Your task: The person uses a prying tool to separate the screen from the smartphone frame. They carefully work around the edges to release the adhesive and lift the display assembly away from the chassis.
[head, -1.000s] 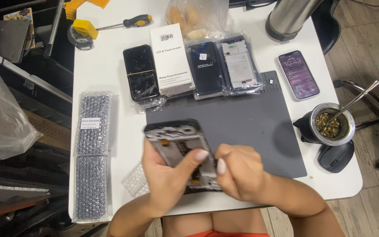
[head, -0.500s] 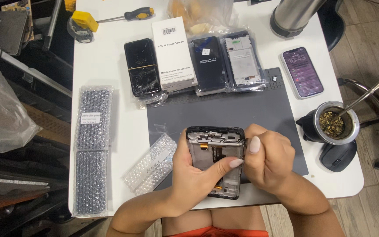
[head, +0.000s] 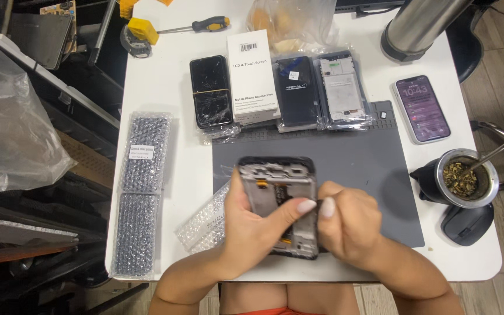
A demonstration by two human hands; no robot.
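Phone frame [head: 278, 192] sits in both hands, above the grey mat [head: 357, 169]. The left hand [head: 249, 224] wraps its side, thumb on top. The right hand [head: 345, 224] pinches its other edge. It looks thin, light and easy to break, so hold the edges, not the open middle.

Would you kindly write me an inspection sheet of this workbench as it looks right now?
Surface: white table with a grey work mat.
Job's things: opened phone frame, inner side up, held above the mat.
Clutter: bubble-wrap packs, cracked phone, white box, bagged phone parts, lit phone, screwdriver, metal cup with straw, mouse.
Hands: left hand grips the frame; right hand touches its edge.
Cables: nothing seen.
Surroundings: plastic bag at left, wooden floor at right.
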